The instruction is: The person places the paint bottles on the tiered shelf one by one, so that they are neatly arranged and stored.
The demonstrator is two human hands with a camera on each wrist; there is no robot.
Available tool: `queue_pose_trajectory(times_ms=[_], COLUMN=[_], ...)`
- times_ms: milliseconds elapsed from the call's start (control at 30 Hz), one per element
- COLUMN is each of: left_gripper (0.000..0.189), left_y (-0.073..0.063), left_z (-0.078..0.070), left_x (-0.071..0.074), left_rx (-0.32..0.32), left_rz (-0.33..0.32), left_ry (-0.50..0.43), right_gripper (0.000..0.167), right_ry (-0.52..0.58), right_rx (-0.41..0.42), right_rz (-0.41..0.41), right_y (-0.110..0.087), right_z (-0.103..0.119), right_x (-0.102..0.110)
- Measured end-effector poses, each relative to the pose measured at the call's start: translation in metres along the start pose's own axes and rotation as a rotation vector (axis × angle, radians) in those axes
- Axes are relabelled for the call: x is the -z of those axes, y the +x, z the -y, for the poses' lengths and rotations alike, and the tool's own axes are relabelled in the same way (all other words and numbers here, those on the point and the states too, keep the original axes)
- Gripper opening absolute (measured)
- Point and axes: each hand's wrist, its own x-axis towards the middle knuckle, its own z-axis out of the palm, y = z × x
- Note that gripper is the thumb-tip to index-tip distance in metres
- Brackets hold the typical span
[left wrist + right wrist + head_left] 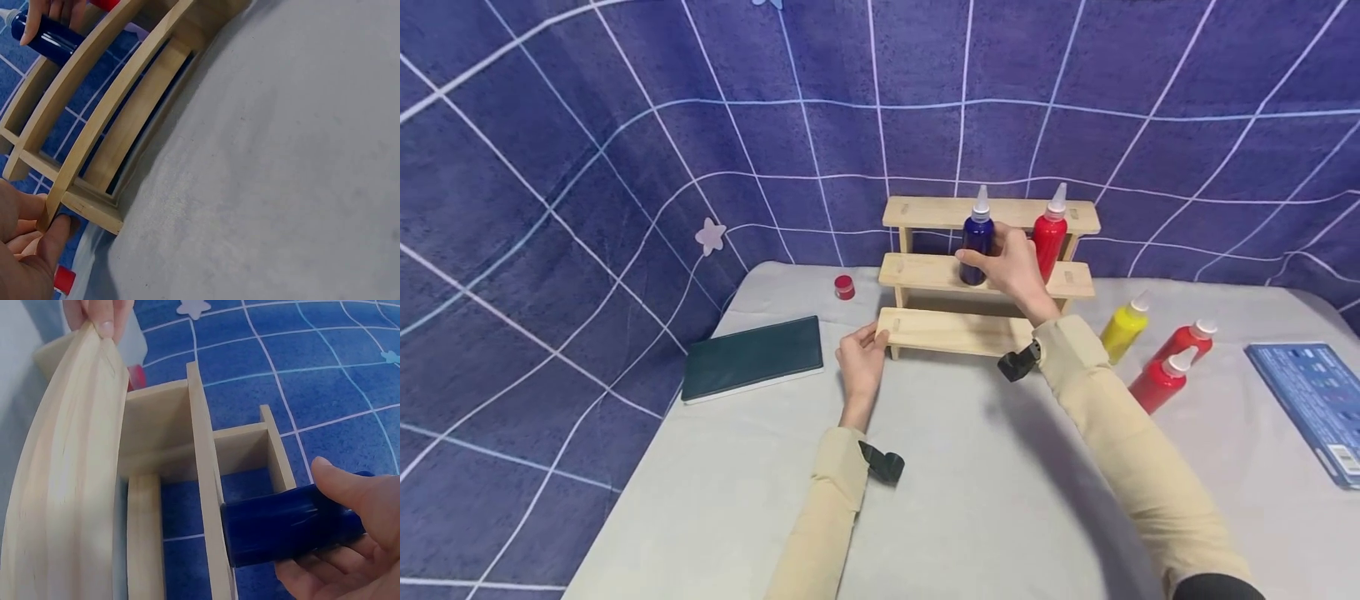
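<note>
A three-step wooden rack (955, 331) stands at the back of the table. My right hand (1017, 265) grips a dark blue squeeze bottle (976, 242) with a clear pointed cap, upright at the middle step; in the right wrist view the bottle's base (244, 534) meets that step's board. Just right of this hand, a red squeeze bottle (1049, 237) stands on the same step, partly hidden by the fingers. My left hand (861, 362) pinches the left end of the lowest step between thumb and fingers, as the left wrist view also shows (31, 244).
Right of the rack stand a yellow bottle (1124, 330) and two red bottles (1159, 382). A blue printed flat pack (1311, 408) lies at the far right. Left are a dark green book (752, 358) and a small red-lidded jar (844, 287). A blue gridded curtain (820, 142) hangs behind.
</note>
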Motion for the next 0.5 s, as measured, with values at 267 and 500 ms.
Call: queue_pose_trajectory(times_ms=[267, 500], left_gripper=[0.026, 0.026], left_y=[0.000, 0.003], left_z=[0.003, 0.002], left_x=[0.001, -0.004], left_rx=[0.006, -0.002], left_rz=[-0.015, -0.007], left_ry=[0.010, 0.008], right_gripper=[0.068, 0.082], right_ry=[-0.030, 0.037], right_rx=[0.026, 0.040], right_rz=[0.003, 0.018], right_y=[-0.007, -0.033], right_z=[0.005, 0.017], right_x=[0.009, 0.043])
